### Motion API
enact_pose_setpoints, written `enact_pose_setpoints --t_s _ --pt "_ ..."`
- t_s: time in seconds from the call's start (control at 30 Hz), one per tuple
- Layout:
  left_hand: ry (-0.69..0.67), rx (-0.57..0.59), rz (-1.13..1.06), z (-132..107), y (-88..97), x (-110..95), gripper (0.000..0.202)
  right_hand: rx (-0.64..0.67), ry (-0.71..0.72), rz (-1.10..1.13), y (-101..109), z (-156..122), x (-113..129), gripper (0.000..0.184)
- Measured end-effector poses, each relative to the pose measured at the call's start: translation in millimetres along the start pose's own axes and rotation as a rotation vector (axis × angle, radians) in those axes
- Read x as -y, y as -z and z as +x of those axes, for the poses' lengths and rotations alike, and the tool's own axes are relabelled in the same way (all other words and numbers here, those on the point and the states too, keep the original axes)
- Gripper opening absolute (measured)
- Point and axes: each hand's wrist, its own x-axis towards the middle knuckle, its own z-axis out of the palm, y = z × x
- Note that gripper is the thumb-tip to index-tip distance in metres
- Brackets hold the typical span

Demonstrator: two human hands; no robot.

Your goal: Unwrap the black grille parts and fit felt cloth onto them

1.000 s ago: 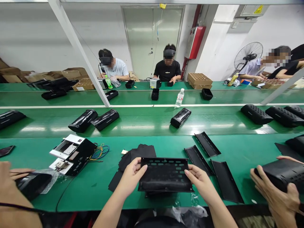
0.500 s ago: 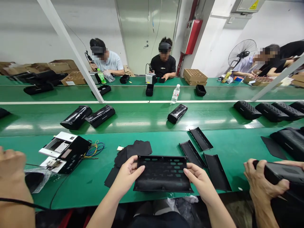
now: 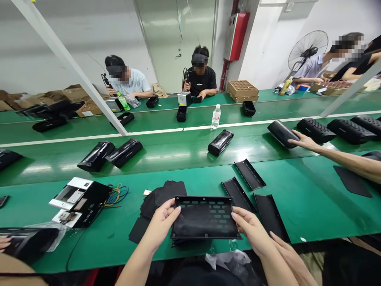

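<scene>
Green bench (image 3: 309,194), sheets (image 3: 165,193) perhaps partly behind panel (image 3: 193,220)

L grip (image 3: 163,218) & R grip (image 3: 247,223) abt level, apart, both in pinch

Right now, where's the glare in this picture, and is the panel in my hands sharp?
Head view: pale glare on the green belt, bright highlights on the black housing nearest the bottle; same head view: slotted panel fairly sharp, slots distinct.

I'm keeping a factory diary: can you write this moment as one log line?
left hand: holds black cover | right hand: holds its other end | nearby: black sheets
</scene>
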Motion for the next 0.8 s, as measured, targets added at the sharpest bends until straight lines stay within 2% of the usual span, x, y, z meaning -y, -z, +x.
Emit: enact_pose_setpoints --t_s 0.17,0.27,0.33,0.43,0.57,0.67,0.73,0.8 --pt "0.026 0.019 -0.034 -3.5 -8.7 2.0 0.045 0.026 -0.028 0.011 7.2 9.0 -6.4 0.040" --pt "0.063 -0.029 -0.015 -1.1 -9.8 14.1 0.048 0.021 -0.061 0.061 8.4 15.3 -14.2 0.042" --pt "0.102 -0.007 0.008 5.1 -5.2 26.4 0.053 0.020 -0.083 0.133 8.8 19.3 -21.3 0.042" --pt "0.101 -0.013 0.184 22.0 14.9 50.7 0.053 -0.080 -0.082 0.285 12.1 25.4 -38.6 0.040" --pt "-0.013 -0.262 0.694 50.4 61.5 91.0 0.043 -0.404 -0.048 0.516 27.6 32.6 -75.1 0.035" --pt "0.026 -0.330 0.930 68.4 89.0 114.6 0.042 -0.548 0.000 0.680 48.2 35.7 -101.7 0.023" --pt "0.060 -0.333 0.997 77.8 95.0 120.9 0.043 -0.598 0.012 0.734 63.7 36.6 -113.9 0.013" --pt "0.103 -0.342 1.025 85.4 91.8 120.2 0.047 -0.639 0.015 0.751 77.7 37.5 -121.2 0.008"
